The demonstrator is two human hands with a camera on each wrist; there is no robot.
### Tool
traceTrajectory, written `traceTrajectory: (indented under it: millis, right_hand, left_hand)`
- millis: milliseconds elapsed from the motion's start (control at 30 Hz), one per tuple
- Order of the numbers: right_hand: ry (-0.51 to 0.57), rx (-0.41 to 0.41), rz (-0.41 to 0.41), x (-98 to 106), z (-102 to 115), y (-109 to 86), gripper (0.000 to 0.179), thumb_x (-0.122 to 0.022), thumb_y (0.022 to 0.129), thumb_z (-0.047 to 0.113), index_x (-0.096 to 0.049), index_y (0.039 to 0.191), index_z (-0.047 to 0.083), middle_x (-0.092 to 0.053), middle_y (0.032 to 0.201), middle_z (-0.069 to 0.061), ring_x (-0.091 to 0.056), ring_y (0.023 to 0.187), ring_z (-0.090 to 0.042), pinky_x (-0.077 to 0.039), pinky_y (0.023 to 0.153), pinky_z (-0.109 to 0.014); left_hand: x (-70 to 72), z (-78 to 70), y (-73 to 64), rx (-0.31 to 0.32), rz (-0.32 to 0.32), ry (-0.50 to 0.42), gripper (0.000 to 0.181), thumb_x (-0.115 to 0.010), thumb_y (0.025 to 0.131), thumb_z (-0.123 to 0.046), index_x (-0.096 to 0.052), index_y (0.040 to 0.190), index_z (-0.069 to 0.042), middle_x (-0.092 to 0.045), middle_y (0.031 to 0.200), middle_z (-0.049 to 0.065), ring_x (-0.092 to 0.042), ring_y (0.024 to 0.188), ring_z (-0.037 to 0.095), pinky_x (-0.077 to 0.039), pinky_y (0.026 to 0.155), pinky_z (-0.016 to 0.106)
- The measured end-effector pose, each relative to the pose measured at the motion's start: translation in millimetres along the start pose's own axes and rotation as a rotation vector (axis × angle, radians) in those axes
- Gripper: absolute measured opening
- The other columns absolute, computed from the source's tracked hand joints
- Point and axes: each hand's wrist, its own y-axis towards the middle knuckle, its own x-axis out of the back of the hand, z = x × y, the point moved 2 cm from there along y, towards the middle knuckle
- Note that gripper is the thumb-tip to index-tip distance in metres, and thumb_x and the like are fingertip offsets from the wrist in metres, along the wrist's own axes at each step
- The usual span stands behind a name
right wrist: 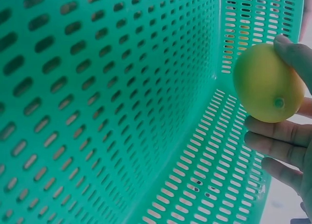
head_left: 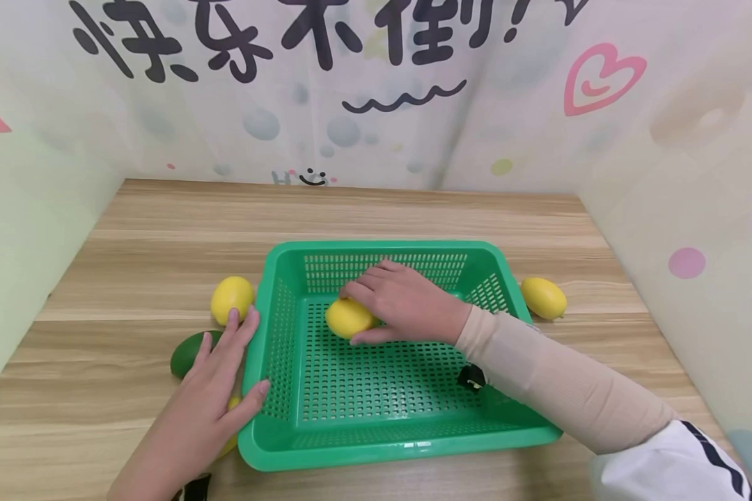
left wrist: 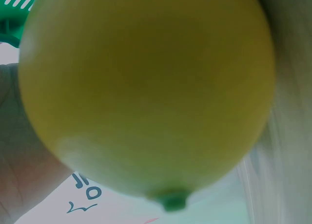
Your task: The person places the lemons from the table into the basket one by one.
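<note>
Lemon point(head_left: 346, 321) is inside the basket point(head_left: 401, 452), whose wall fences off green fruit point(head_left: 188, 356).

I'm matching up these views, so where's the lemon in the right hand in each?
Head: held lemon, slightly below-left of centre, framed by the green basket.
Left wrist: not in it; the large lemon is a different one.
Right wrist: at upper right.
Landmark: the green basket, in all three.

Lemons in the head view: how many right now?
4 lemons: one in the right grip; one right of the basket; one beyond the left grip; one partly hidden by that grip. More may be hidden.
</note>
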Motion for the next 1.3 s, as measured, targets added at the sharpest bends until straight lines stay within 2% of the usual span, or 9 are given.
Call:
traceTrajectory:
  millis: [300,467,700,1033,1300]
  right_hand:
    - [0.019,-0.017,0.028,-4.3,1.8,1.7,0.059,-0.078,0.086,0.056,-0.065,0.119,0.009,-0.072,0.107,-0.002,-0.067,0.096,-0.018,-0.051,0.095,-0.038]
    - [0.005,-0.022,0.034,-5.5,2.4,1.3,0.059,-0.077,0.086,0.057,-0.064,0.118,0.009,-0.071,0.106,-0.001,-0.066,0.095,-0.018,-0.051,0.093,-0.038]
    - [0.036,-0.027,0.061,-7.6,7.5,2.1,0.056,-0.076,0.088,0.057,-0.064,0.117,0.011,-0.071,0.105,0.000,-0.065,0.096,-0.016,-0.050,0.089,-0.035]
    - [-0.016,-0.030,0.047,-11.6,9.1,1.6,0.056,-0.078,0.087,0.054,-0.063,0.118,0.010,-0.071,0.107,-0.001,-0.066,0.097,-0.018,-0.050,0.092,-0.036]
    - [-0.005,-0.044,0.044,-15.4,11.3,0.4,0.054,-0.077,0.088,0.055,-0.056,0.110,0.010,-0.068,0.099,0.000,-0.060,0.086,-0.015,-0.048,0.079,-0.033]
  left_hand:
    - [0.8,-1.3,0.6,-0.004,0.005,-0.009,0.083,-0.063,0.103,-0.023,-0.012,0.167,-0.014,-0.018,0.170,0.016,-0.010,0.158,0.027,0.000,0.127,0.046]
    - [0.4,-1.6,1.1,-0.003,0.007,-0.015,0.083,-0.064,0.102,-0.023,-0.013,0.167,-0.013,-0.019,0.170,0.016,-0.010,0.158,0.029,-0.001,0.127,0.049]
    - [0.3,-2.0,0.6,-0.006,0.000,-0.010,0.083,-0.064,0.102,-0.022,-0.013,0.167,-0.013,-0.019,0.170,0.016,-0.010,0.158,0.028,0.000,0.127,0.047]
    - [0.1,-1.1,0.5,0.003,-0.001,-0.009,0.082,-0.065,0.102,-0.022,-0.014,0.167,-0.014,-0.020,0.170,0.014,-0.011,0.158,0.026,0.000,0.127,0.043]
    - [-0.3,-2.3,0.5,0.004,0.001,0.001,0.082,-0.063,0.103,-0.023,-0.011,0.167,-0.016,-0.018,0.170,0.015,-0.009,0.158,0.024,0.001,0.127,0.041]
